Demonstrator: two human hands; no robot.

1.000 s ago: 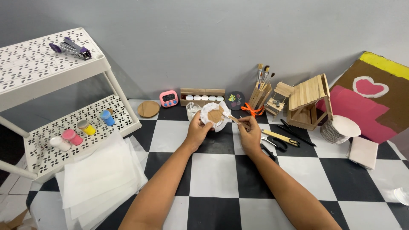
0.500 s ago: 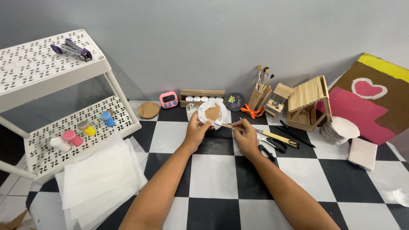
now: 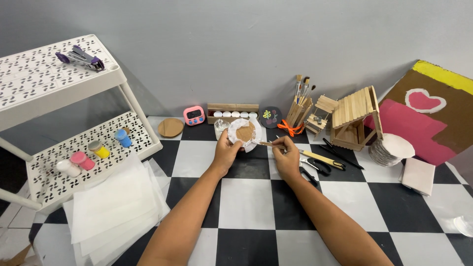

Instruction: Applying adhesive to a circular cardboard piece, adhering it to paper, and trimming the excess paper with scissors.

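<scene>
Disc [image 3: 244, 133] of brown card on white paper sits tilted up in my left hand [image 3: 227, 151], above the checkered floor [image 3: 246, 197], so its face meets the brush [image 3: 268, 144]. My right hand [image 3: 287, 155] pinches that brush low for control, with scissors [image 3: 315, 167] close by.

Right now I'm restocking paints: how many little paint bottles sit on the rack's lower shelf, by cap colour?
White bottle: 1
Pink bottle: 1
Yellow bottle: 1
Blue bottle: 1
Total: 4
</scene>
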